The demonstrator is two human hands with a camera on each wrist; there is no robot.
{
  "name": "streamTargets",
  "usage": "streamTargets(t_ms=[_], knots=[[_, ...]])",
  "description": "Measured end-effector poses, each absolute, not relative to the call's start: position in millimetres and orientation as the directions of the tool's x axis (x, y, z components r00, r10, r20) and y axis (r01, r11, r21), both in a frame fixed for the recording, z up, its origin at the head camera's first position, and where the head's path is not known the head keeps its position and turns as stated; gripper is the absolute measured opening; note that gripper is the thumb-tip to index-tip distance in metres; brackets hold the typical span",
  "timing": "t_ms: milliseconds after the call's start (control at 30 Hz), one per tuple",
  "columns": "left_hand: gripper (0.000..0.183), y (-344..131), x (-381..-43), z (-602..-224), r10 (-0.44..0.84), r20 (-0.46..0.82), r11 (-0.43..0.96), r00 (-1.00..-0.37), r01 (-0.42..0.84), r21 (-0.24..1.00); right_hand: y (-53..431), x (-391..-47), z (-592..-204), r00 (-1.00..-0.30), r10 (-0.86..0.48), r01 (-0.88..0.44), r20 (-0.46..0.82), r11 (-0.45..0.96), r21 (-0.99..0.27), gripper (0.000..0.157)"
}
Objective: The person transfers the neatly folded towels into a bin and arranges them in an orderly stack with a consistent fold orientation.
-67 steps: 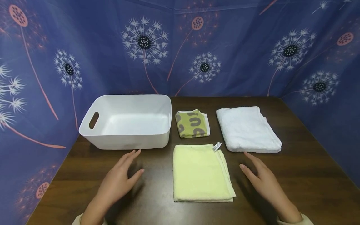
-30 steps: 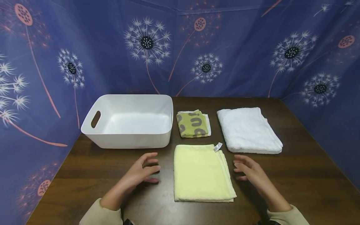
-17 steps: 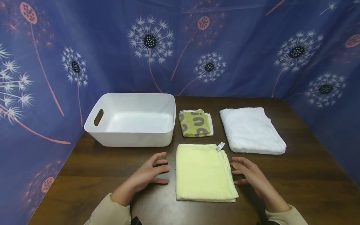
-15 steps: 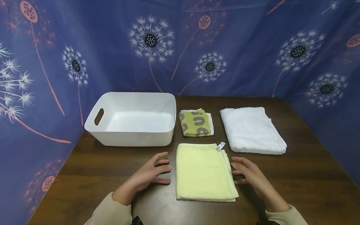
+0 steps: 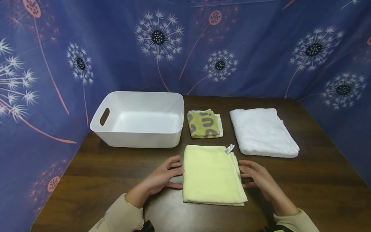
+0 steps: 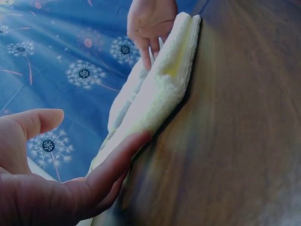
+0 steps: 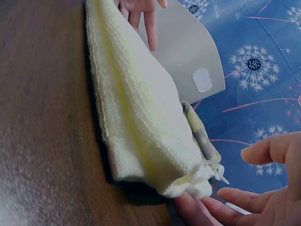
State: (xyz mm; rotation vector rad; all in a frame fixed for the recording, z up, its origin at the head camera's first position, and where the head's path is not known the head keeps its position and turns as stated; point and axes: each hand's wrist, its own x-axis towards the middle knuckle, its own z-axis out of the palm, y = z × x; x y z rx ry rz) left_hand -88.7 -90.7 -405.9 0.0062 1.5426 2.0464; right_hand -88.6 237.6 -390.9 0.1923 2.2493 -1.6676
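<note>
A folded pale yellow towel [image 5: 213, 175] with a white tag lies flat at the front middle of the table. At its left edge is my left hand [image 5: 163, 176], fingers spread and slightly bent, the tips against or just beside the cloth. On the other side, my right hand [image 5: 259, 178] has its fingertips at the right edge. In the left wrist view, a finger of the left hand [image 6: 70, 188] meets the side of the yellow towel [image 6: 160, 89]. The right wrist view has fingers of the right hand [image 7: 263, 202] at a corner of the towel [image 7: 136, 108].
A white bin [image 5: 142, 140] with handle holes stands at the back left. Behind the yellow towel is a small folded green-and-grey towel [image 5: 204, 124]. A thick folded white towel [image 5: 263, 132] lies at the back right. Blue dandelion-print cloth [image 5: 116, 48] hangs around the wooden table [image 5: 101, 180].
From wide apart, both hands have come in to the two sides of the yellow towel, the left moving further. The towels and bin stay put; the head view has shifted slightly.
</note>
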Motion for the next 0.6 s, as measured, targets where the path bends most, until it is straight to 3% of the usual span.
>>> streamTargets(t_ms=[600], knots=[[0.07, -71, -92, -413, 0.373, -0.35, -0.111, -0.86, -0.415, 0.903, 231, -91, -394, -0.926, -0.128, 0.317, -0.356, 0.251, -0.915, 0.053]])
